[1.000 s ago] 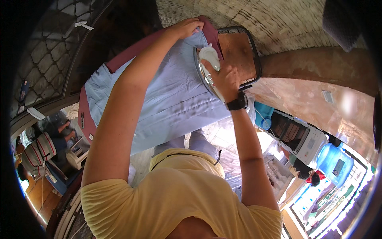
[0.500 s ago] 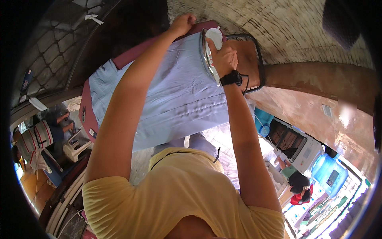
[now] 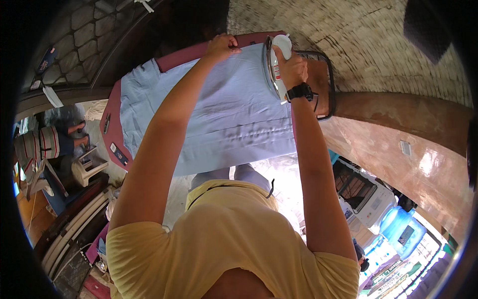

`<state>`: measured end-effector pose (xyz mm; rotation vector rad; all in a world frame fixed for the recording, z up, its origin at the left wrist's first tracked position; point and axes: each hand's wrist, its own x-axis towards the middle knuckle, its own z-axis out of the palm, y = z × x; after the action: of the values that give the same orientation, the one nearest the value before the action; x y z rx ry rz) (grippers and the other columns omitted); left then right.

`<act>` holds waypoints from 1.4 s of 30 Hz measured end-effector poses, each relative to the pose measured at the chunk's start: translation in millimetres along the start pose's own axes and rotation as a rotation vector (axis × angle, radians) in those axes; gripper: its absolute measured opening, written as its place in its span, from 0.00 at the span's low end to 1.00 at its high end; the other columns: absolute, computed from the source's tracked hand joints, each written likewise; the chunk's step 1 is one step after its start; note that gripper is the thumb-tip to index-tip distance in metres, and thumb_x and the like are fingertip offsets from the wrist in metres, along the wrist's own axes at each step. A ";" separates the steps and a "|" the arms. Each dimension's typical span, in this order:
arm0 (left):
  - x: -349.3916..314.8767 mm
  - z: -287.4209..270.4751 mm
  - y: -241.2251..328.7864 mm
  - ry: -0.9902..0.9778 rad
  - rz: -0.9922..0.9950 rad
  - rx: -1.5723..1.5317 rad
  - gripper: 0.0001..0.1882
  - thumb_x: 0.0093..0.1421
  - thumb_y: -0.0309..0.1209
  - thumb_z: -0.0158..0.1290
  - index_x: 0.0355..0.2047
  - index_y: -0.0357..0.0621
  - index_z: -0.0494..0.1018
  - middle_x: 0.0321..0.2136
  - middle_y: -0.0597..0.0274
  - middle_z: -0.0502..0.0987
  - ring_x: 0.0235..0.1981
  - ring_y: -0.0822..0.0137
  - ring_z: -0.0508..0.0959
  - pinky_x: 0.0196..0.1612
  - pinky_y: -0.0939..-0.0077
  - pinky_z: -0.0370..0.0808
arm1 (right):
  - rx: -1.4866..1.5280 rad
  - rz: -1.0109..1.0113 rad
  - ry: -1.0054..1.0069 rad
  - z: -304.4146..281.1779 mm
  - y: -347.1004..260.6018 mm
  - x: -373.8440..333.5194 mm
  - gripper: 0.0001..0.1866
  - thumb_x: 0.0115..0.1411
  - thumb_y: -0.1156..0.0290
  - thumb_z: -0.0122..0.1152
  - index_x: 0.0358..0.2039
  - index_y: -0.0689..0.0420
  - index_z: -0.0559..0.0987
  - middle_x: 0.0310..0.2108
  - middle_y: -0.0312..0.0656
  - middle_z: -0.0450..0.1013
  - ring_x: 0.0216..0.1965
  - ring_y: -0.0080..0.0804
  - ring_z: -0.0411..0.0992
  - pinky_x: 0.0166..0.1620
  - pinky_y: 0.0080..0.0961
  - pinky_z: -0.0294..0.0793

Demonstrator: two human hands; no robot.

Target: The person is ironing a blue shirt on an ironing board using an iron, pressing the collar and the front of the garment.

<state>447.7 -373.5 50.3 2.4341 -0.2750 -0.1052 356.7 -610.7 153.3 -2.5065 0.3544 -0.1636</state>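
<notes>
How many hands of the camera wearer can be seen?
2: the left hand is near the far edge of the blue cloth, and the right hand grips the iron.

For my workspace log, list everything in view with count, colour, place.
iron: 1, white and silver, board's right end
cloth: 1, light blue, on the board
ironing board: 1, maroon, under the cloth
panel: 1, brown, right of iron
stool: 1, cream, left
large jug: 1, blue, lower right
appliance: 1, white, right
lattice gate: 1, dark, upper left
woven surface: 1, beige, upper right
other person: 1, striped top, far left
half-hidden person: 1, colour unclear, lower right
watch: 1, black, right wrist
shirt: 1, yellow, bottom middle
left hand: 1, bare, board's far edge
right hand: 1, bare, gripping the iron
</notes>
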 end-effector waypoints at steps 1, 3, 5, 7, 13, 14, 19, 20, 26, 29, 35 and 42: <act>-1.3 0.7 -3.6 -0.025 -0.030 0.017 0.18 0.44 0.45 0.70 0.32 0.52 0.78 0.33 0.67 0.77 0.39 0.64 0.77 0.41 0.65 0.72 | 0.072 0.003 -0.021 -2.0 -2.9 -2.1 0.40 0.53 0.31 0.57 0.27 0.66 0.83 0.25 0.61 0.77 0.34 0.57 0.78 0.37 0.46 0.78; -2.5 2.5 0.2 -0.082 -0.081 0.042 0.18 0.45 0.48 0.69 0.32 0.57 0.79 0.36 0.69 0.78 0.44 0.64 0.76 0.46 0.61 0.70 | -0.087 0.000 -0.024 0.9 8.7 -3.4 0.40 0.54 0.31 0.57 0.27 0.66 0.82 0.25 0.60 0.77 0.33 0.57 0.79 0.37 0.45 0.78; -3.9 7.0 -3.4 0.002 -0.036 0.059 0.18 0.45 0.47 0.69 0.32 0.56 0.79 0.34 0.68 0.76 0.41 0.65 0.76 0.45 0.63 0.71 | -0.068 -0.016 -0.017 6.7 16.6 3.6 0.41 0.53 0.31 0.57 0.28 0.65 0.83 0.24 0.59 0.77 0.32 0.56 0.79 0.36 0.44 0.78; -0.4 12.1 -2.5 0.037 0.003 0.067 0.18 0.44 0.47 0.69 0.32 0.56 0.79 0.33 0.68 0.76 0.41 0.66 0.76 0.45 0.64 0.71 | -0.057 -0.050 0.033 14.1 25.1 13.3 0.41 0.53 0.31 0.57 0.27 0.66 0.83 0.22 0.57 0.77 0.30 0.55 0.79 0.36 0.43 0.79; 4.3 9.1 -6.0 -0.013 -0.023 0.056 0.18 0.45 0.49 0.69 0.31 0.58 0.79 0.35 0.70 0.75 0.43 0.67 0.75 0.47 0.61 0.69 | -0.020 -0.101 -0.008 -1.0 55.1 -22.9 0.36 0.53 0.35 0.60 0.38 0.61 0.82 0.29 0.59 0.78 0.35 0.57 0.78 0.37 0.50 0.77; 4.8 8.8 -4.8 -0.034 -0.031 0.034 0.17 0.44 0.49 0.69 0.31 0.59 0.79 0.35 0.70 0.76 0.44 0.66 0.74 0.47 0.61 0.68 | 0.005 -0.108 -0.003 -8.5 62.2 -34.0 0.35 0.54 0.36 0.60 0.39 0.61 0.81 0.29 0.58 0.78 0.35 0.57 0.78 0.37 0.49 0.77; -1.9 -0.7 -8.0 -0.049 -0.067 -0.016 0.16 0.44 0.49 0.70 0.30 0.60 0.79 0.34 0.71 0.76 0.44 0.65 0.75 0.48 0.59 0.68 | 0.177 -0.144 -0.016 -26.6 57.1 -51.4 0.31 0.57 0.41 0.61 0.45 0.59 0.78 0.30 0.58 0.78 0.35 0.55 0.78 0.37 0.46 0.77; 0.1 0.6 -3.6 -0.056 -0.064 -0.012 0.16 0.44 0.48 0.70 0.30 0.60 0.79 0.34 0.71 0.76 0.44 0.65 0.75 0.48 0.59 0.68 | 0.106 -0.143 0.018 -24.1 56.1 -42.9 0.32 0.57 0.40 0.60 0.44 0.59 0.79 0.30 0.57 0.78 0.35 0.55 0.78 0.37 0.46 0.77; 0.9 7.9 -3.0 -0.027 -0.043 0.008 0.15 0.46 0.47 0.69 0.31 0.59 0.79 0.34 0.71 0.76 0.44 0.66 0.75 0.48 0.59 0.67 | -0.093 0.055 -0.004 -4.1 25.9 18.1 0.40 0.53 0.30 0.56 0.30 0.63 0.83 0.27 0.57 0.78 0.35 0.54 0.79 0.39 0.44 0.78; -2.7 2.5 -6.2 -0.058 -0.049 -0.019 0.15 0.46 0.47 0.69 0.31 0.58 0.79 0.33 0.71 0.76 0.43 0.66 0.74 0.48 0.60 0.66 | -0.093 0.019 -0.078 -2.9 38.1 6.1 0.39 0.53 0.31 0.56 0.31 0.63 0.83 0.26 0.56 0.78 0.35 0.53 0.79 0.40 0.43 0.78; -1.3 -1.5 4.4 -0.049 -0.038 -0.003 0.15 0.46 0.45 0.69 0.31 0.56 0.80 0.32 0.71 0.77 0.42 0.66 0.75 0.46 0.63 0.68 | -0.062 0.019 -0.212 -17.2 32.5 16.6 0.38 0.53 0.32 0.58 0.32 0.62 0.83 0.22 0.53 0.78 0.31 0.51 0.80 0.37 0.40 0.78; 12.0 4.0 -47.6 -0.042 0.203 -0.120 0.12 0.56 0.41 0.62 0.36 0.50 0.79 0.34 0.62 0.81 0.37 0.60 0.80 0.40 0.64 0.75 | -0.037 -0.385 -0.447 -27.5 13.3 12.8 0.36 0.55 0.34 0.58 0.28 0.63 0.83 0.17 0.47 0.76 0.21 0.40 0.78 0.28 0.32 0.75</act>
<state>467.0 -343.0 16.7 2.2734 -0.5175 -0.0801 360.8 -639.8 168.4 -2.5314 -0.3092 0.2534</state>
